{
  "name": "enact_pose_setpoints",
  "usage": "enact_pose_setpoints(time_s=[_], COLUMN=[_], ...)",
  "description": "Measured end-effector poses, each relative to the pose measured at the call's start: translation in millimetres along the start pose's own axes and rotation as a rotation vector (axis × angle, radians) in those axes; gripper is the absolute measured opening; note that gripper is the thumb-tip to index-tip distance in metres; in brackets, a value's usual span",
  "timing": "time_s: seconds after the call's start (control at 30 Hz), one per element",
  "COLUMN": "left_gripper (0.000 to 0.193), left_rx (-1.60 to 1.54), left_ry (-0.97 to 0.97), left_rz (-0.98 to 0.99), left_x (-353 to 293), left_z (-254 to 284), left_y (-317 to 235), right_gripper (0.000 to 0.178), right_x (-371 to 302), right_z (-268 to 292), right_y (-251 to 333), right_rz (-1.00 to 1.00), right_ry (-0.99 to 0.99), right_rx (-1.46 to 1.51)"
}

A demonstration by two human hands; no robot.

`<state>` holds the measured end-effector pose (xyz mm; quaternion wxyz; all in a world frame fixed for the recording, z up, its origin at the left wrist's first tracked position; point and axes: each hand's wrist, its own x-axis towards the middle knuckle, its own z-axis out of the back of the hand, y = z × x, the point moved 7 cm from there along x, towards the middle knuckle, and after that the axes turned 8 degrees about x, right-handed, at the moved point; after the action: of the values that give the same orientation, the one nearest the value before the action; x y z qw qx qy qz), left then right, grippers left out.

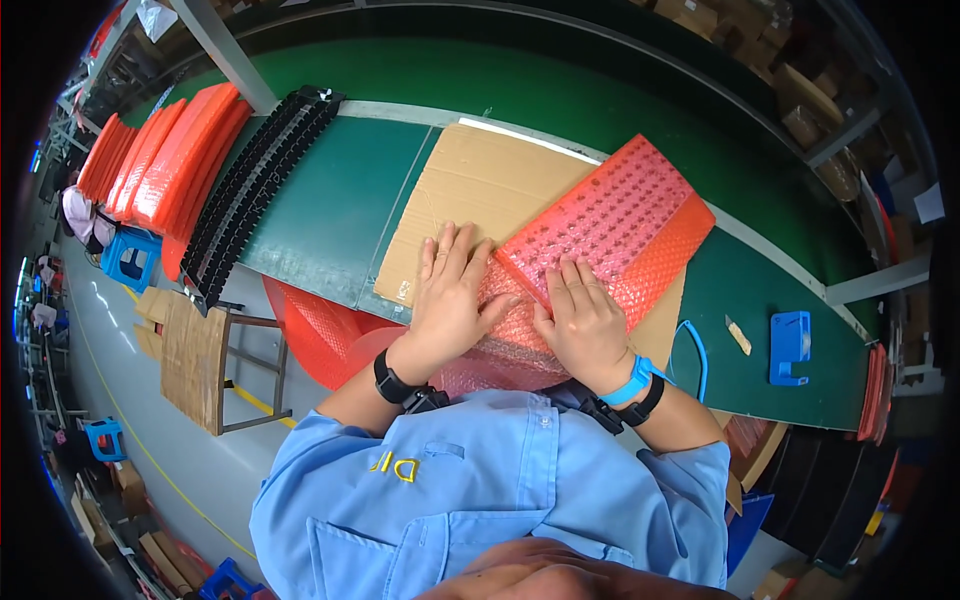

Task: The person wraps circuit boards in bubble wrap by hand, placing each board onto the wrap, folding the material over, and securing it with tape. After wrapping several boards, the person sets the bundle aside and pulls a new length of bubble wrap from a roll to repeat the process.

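Red bubble wrap (pixel 672 255) is folded around a flat piece whose rows of small dark shapes (pixel 610 215) show through. The wrapped piece lies slanted across a brown cardboard sheet (pixel 490 180) on the green table. My right hand (pixel 585 320) rests on the wrap's near part, fingers stretched out and holding nothing. At the wrap's left edge, my left hand (pixel 455 295) is spread, its fingertips over the cardboard and its thumb on the wrap. Loose bubble wrap (pixel 340 335) hangs over the table's near edge, partly hidden behind my left forearm.
Long black slotted strips (pixel 262 190) lie to the left, beside stacked red bubble-wrapped packs (pixel 185 160). On the right are a utility knife (pixel 738 335) and a blue tape dispenser (pixel 790 348). A wooden-topped stool (pixel 195 360) stands on the floor at left. A metal post (pixel 225 55) rises behind the strips.
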<state>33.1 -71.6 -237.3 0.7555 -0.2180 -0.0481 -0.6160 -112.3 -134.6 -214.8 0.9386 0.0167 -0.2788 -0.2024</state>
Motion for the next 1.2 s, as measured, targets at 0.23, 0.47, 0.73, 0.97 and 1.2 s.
enact_pose_setpoints(time_s=[0.23,0.47,0.73,0.97,1.2], left_gripper=[0.07,0.065,0.053,0.048,0.047], left_rx=[0.011,-0.003,-0.007,-0.004,-0.007], left_ry=[0.014,-0.001,0.012,0.061,0.053], left_rz=[0.002,-0.037,-0.093,-0.086,-0.095], left_x=[-1,-2,-2,0,2], left_z=[1,-7,-3,-4,-8], left_y=[-3,1,-9,-12,-12], right_gripper=[0.042,0.043,0.038,0.014,0.03], right_x=[-4,-1,10,24,-12], right_z=[-4,-10,-1,24,46], right_y=[7,7,-4,-122,-258], right_rz=[0.003,0.009,0.17,-0.034,-0.852], right_ry=[0.057,0.094,0.187,-0.205,-0.014], right_rx=[-0.058,-0.106,-0.101,0.329,0.53])
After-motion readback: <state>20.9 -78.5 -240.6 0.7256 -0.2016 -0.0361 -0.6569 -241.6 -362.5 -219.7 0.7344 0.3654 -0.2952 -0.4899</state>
